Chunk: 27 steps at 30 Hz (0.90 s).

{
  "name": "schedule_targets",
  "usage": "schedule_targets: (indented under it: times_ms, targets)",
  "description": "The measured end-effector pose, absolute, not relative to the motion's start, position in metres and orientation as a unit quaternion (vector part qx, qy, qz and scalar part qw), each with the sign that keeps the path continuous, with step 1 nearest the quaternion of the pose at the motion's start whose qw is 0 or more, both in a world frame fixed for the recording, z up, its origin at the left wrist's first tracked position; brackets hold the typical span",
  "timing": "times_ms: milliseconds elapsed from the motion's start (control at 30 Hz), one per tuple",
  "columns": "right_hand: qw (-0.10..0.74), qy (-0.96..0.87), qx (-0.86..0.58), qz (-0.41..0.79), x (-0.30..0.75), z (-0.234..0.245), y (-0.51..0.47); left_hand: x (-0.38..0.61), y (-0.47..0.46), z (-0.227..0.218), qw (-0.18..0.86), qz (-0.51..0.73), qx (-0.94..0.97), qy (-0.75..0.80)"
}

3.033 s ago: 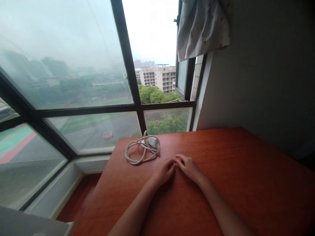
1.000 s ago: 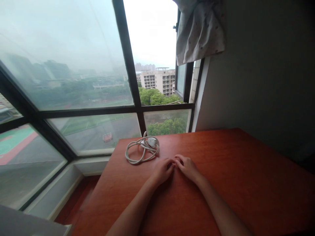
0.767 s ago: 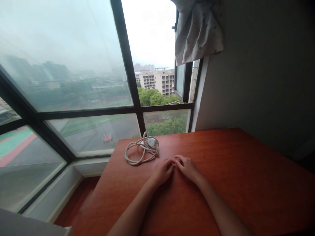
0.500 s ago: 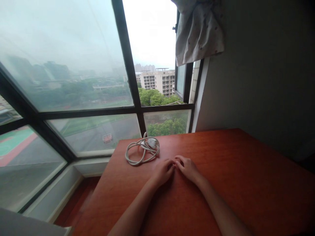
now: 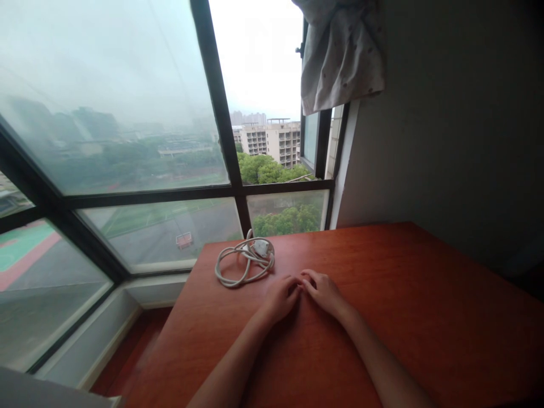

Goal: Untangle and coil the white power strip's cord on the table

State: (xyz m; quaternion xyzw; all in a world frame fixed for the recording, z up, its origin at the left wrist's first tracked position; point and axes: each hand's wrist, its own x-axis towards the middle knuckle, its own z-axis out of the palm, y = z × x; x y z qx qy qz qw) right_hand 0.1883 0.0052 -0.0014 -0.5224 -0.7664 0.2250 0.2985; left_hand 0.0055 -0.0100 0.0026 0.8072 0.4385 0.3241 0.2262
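My left hand (image 5: 281, 297) rests on the brown wooden table (image 5: 425, 294), fingers loosely bent and the thumb apart from them. Close against it on the right lies my right hand (image 5: 323, 292), also open, with a gap between thumb and forefinger. The fingertips of both hands meet or nearly meet, and I see nothing held in either. Just beyond my left hand is a coiled pale cable (image 5: 238, 281) with a white plug (image 5: 260, 247); neither hand touches it.
Dark-framed windows (image 5: 153, 195) stand behind and to the left of the table. A bunched curtain (image 5: 342, 62) hangs by the open window sash at the back. A plain wall (image 5: 425, 141) rises on the right. Dark red floor (image 5: 131, 345) shows past the table's left edge.
The view has shifted very slightly. Both hands and the cable stay in the same places on the table.
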Motion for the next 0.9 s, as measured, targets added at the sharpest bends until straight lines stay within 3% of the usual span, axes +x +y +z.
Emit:
schedule_targets:
  times_ms: [900]
  targets:
    - [0.301,-0.771,-0.512,0.229,0.1895,-0.0001,0.0042,0.0055,-0.0097,0.002,0.228,0.333,0.807,0.432]
